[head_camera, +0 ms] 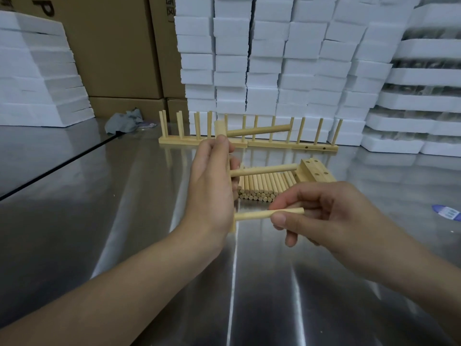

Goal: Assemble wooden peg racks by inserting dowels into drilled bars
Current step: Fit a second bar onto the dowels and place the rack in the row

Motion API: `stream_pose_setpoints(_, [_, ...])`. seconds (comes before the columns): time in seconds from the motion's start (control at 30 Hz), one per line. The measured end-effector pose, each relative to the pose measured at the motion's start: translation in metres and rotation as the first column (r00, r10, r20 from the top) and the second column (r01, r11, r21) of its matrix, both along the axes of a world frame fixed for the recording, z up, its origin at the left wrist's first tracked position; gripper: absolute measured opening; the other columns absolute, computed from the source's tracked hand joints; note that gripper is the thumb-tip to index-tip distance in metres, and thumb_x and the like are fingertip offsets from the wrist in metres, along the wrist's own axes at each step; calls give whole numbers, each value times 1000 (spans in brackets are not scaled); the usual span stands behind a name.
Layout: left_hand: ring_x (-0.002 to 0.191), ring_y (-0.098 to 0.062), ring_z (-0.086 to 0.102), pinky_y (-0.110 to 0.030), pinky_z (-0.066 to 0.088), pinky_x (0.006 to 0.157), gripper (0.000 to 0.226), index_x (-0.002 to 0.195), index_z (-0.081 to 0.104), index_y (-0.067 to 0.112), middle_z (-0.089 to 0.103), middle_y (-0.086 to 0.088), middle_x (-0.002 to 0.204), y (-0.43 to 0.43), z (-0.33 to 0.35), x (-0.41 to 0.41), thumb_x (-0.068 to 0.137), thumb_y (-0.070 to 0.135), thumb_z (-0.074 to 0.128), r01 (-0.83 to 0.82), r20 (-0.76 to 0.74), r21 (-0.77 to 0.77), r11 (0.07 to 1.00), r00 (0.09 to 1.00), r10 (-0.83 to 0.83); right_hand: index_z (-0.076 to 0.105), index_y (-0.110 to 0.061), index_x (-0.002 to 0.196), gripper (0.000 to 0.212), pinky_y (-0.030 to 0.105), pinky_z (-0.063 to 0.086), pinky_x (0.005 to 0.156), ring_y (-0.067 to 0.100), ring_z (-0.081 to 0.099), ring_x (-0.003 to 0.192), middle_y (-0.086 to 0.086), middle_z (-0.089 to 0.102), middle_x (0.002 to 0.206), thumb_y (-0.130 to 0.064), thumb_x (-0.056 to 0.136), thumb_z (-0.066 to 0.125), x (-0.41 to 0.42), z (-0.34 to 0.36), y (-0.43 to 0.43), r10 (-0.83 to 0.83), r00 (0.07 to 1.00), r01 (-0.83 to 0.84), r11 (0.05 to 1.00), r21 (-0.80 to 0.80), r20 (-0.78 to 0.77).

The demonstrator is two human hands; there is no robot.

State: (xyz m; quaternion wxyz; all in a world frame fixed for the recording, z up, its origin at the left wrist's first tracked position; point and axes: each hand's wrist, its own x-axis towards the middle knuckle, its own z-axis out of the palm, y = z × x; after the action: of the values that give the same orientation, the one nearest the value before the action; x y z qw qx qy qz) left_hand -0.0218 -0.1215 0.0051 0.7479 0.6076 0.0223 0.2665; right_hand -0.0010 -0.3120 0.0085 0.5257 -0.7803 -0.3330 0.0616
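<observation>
The drilled bar (220,128) is standing on end above the desk (124,221), its holes facing right, probably so that each peg can be pushed in sideways. Two seated dowels (264,170) are already sticking out of it, one near the top and one at mid-height. A third dowel (252,215) is lying level with its left tip meeting the bar's lower end; how deep it is sitting cannot be told.

The left hand (212,186) is wrapping its fingers round the bar and hiding most of it, apparently bracing it against the push. The right hand (321,213) is pinching the third dowel between thumb and fingertips near its free end, the other fingers curling loosely below.

Just behind the hands, a pile of loose dowels (259,187) is lying beside some spare bars (316,171), within easy reach. Farther back, finished racks (291,146) are standing in a row before stacked foam blocks (274,58).
</observation>
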Motion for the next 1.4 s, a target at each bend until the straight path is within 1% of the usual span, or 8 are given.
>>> stream_pose_setpoints(0.1, [62,-10,37,-22,32,50,29,100,57,20,48,5,76,-2,-2,-1,114,40,42,13,14,-23,1000,1000,-13,78,-28,95,19,54,39,49,50,57,63,8,77,76,-44,85,79,-1,-6,3,-16,1000,17,1000,26,-20])
stream_pose_setpoints(0.33, [61,-9,38,-22,32,50,30,97,57,21,50,7,74,-1,-4,-1,114,41,42,-3,11,-42,999,1000,3,79,-29,96,11,59,43,51,55,60,67,6,78,77,-38,90,78,3,-11,2,-12,1000,12,999,32,18])
stream_pose_setpoints(0.43, [63,-9,39,-24,33,53,30,96,58,22,50,7,76,-1,-3,0,114,41,42,-5,12,-35,999,1000,5,80,-28,95,12,54,44,52,51,63,66,7,78,77,-38,90,79,2,-7,1,-8,1000,8,999,39,18])
stream_pose_setpoints(0.53, [66,-11,42,-25,36,57,30,95,59,21,50,4,80,-1,-2,2,114,39,44,-13,27,-26,1000,1000,14,81,-22,92,13,31,49,51,25,75,65,7,78,78,-33,85,78,4,-2,0,1,1000,0,998,62,-17])
stream_pose_setpoints(0.6, [68,-12,44,-26,38,60,31,95,59,19,50,2,81,-2,-3,2,114,38,44,-20,42,-8,1000,999,20,81,-15,90,15,23,51,51,26,77,68,11,77,77,-27,82,79,5,0,0,16,997,-9,996,93,-69])
stream_pose_setpoints(1.0, [71,-10,42,-22,38,61,28,103,54,15,48,3,83,-7,-6,-3,114,37,40,46,134,26,999,990,-49,80,-6,88,19,27,60,53,33,78,68,20,75,76,-23,79,79,3,3,0,91,964,-60,990,127,-251])
stream_pose_setpoints(1.23, [77,-6,54,-14,46,65,20,101,71,13,59,5,85,19,11,5,102,32,63,64,182,222,973,978,-106,80,-11,88,22,23,54,51,21,73,65,18,73,79,-27,73,81,19,14,-14,-88,967,156,947,281,-239])
stream_pose_setpoints(1.4, [85,-10,72,-18,53,74,23,104,72,14,78,2,91,40,14,14,90,28,83,253,11,464,849,957,-291,81,-14,100,36,21,50,55,11,63,68,2,69,81,-36,73,83,39,16,-33,-213,943,305,864,401,-257])
